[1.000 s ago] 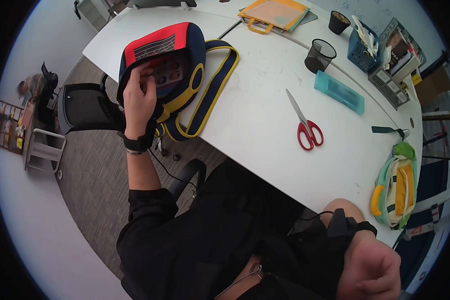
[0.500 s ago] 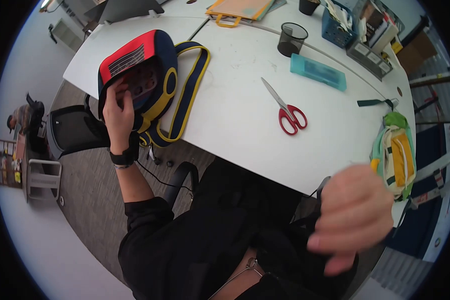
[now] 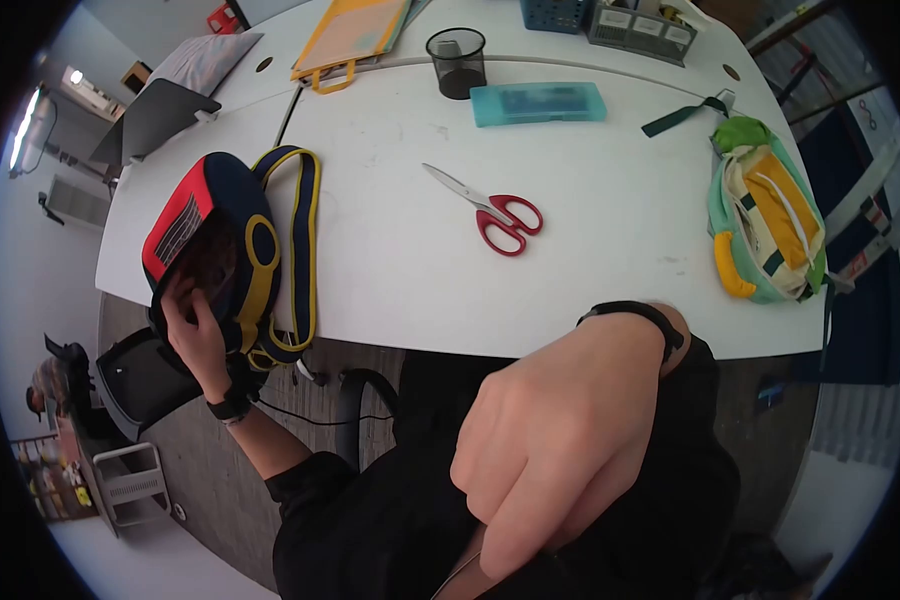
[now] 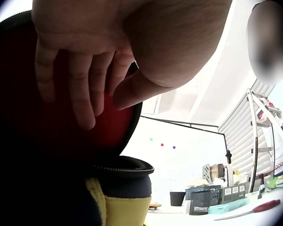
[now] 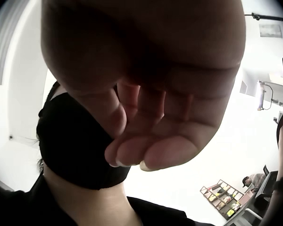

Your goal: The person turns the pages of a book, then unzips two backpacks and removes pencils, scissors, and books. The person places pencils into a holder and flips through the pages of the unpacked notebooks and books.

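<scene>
My left hand (image 3: 196,335) reaches into the unzipped mouth of a red, navy and yellow backpack (image 3: 232,185) at the table's left edge. In the left wrist view its fingers (image 4: 79,84) hang fairly straight before the red lining (image 4: 23,70), with nothing held. The bag's inside is mostly dark in the head view. My right hand (image 3: 565,425) is raised close to the camera in front of my body, past the table's front edge. Its fingers (image 5: 172,153) are loosely curled and hold nothing. Red-handled scissors (image 3: 505,222) lie on the table beyond it.
A teal pencil case (image 3: 538,104) and a black mesh cup (image 3: 457,65) stand farther back. On the right lies a green and yellow bag (image 3: 767,215). A yellow folder (image 3: 350,40) and a laptop (image 3: 165,115) are at back left. A chair (image 3: 140,375) stands below the backpack.
The head view has swung right. My right hand has risen from low at the right to in front of my body. My left hand stays in the backpack's mouth.
</scene>
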`<state>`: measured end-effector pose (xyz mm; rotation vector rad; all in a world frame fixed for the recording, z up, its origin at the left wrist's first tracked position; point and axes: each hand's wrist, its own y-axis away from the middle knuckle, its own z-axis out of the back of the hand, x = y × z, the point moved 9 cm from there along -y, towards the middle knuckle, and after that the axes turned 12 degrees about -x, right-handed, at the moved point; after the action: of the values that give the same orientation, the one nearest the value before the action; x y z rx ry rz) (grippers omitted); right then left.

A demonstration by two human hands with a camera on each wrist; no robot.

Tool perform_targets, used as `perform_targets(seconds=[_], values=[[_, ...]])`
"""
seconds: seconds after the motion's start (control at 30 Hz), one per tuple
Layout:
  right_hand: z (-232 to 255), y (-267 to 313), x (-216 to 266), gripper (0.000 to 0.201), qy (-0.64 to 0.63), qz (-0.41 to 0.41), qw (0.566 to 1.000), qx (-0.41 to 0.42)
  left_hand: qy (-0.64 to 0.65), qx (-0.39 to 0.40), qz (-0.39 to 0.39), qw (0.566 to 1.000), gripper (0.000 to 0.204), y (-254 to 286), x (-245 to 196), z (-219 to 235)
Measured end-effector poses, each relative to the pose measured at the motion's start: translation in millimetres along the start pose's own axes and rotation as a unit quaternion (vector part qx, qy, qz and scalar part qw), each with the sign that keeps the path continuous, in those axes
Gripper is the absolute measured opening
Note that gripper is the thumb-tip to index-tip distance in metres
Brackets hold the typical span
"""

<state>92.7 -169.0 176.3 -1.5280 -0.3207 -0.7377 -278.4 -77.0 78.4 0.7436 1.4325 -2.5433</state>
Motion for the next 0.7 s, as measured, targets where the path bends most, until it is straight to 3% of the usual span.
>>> perform_targets(seconds=[0.1,0.2,0.27,0.5,0.57,0.63,0.7], values=[[1.8,0.8,8.6,0.021,0.032,0.015,0.999,0.003,-0.008,-0.002,0.006,1.0,0.031,0.7,-0.1,-2.0],[-4.9,0.7,5.6,0.019,-0.009,-0.029,0.999,0.012,-0.009,-0.004,0.001,1.0,0.032,1.3,-1.1,-5.5],[2.1,-5.3,12.8,0.018,0.0,0.026,1.0,-0.002,-0.011,-0.003,0.003,1.0,0.032,1.4,0.7,-6.3],[13.7,-7.1,29.1,0.018,0.02,0.037,0.999,-0.03,-0.011,-0.007,-0.013,1.0,0.033,2.3,2.7,-4.8],[16.6,-1.5,17.1,0.017,0.002,-0.045,0.999,-0.015,-0.015,-0.003,-0.009,1.0,0.033,4.7,2.6,-6.8],[31.3,0.8,8.8,0.018,0.067,-0.064,0.995,-0.039,-0.008,-0.001,0.002,1.0,0.033,6.9,4.3,-8.5],[65.4,5.0,-9.9,0.018,0.198,-0.105,0.967,-0.12,-0.01,-0.003,-0.005,1.0,0.033,10.3,3.7,-9.0]])
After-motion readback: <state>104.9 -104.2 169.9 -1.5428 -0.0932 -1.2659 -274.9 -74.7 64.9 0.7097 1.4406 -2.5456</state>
